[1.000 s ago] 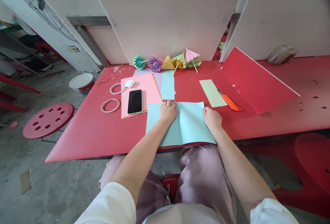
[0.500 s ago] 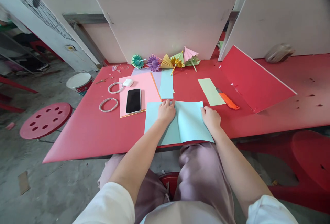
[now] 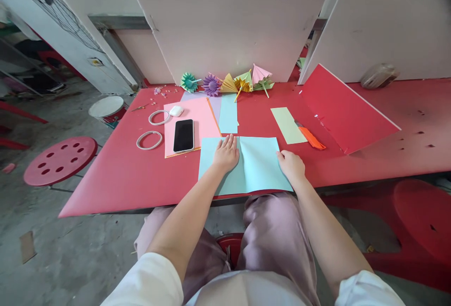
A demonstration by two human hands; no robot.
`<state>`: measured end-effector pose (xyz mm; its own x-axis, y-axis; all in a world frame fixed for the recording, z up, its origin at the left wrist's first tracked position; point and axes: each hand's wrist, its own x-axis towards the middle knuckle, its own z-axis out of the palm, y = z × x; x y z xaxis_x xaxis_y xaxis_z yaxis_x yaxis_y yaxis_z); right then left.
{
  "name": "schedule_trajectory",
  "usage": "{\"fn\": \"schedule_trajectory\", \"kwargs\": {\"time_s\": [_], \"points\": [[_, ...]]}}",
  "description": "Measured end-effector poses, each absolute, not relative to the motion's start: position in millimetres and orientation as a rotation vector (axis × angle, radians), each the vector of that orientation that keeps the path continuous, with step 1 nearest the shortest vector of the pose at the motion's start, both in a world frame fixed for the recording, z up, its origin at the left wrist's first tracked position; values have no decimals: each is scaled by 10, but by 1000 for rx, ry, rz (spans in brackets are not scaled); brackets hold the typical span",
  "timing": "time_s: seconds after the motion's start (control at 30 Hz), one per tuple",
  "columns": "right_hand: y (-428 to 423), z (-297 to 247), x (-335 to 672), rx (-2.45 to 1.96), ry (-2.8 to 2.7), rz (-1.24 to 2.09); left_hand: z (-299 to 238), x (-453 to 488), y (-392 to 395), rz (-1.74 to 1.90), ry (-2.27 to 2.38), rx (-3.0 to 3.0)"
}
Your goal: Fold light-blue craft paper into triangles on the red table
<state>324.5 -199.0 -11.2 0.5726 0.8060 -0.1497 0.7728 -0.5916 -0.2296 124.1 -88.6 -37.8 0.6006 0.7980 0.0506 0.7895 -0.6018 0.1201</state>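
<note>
"Pale wall panels (image 3: 229, 19) stand behind a red desk (image 3: 158, 184). Where's the light-blue sheet of paper (image 3: 262, 162)?"

"At the desk's near edge, right between the two hands, with the left hand (image 3: 227, 155) on top of its left half and the right hand (image 3: 292, 165) at its right edge."

"Which way does it run?"

"Its long axis goes side to side. One crease crosses it from the near edge toward the panels, and the right half bows up slightly."

"And the hands?"

"Left one's flat, palm down, fingers close together and pointing away, just beside the crease. Right one's curled narrow, pinching the paper's edge."

"Anything close by?"

"A smartphone (image 3: 183, 136) on pink paper (image 3: 207, 118) to the left, an orange utility knife (image 3: 312, 137) to the right."
</note>
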Motion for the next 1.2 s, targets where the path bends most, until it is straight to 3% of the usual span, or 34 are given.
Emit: {"fn": "schedule_trajectory", "kwargs": {"time_s": [1.2], "points": [[-2058,-143,3170,-2760,-1376,198,-362,1244,-901,121,1366,2736]]}}
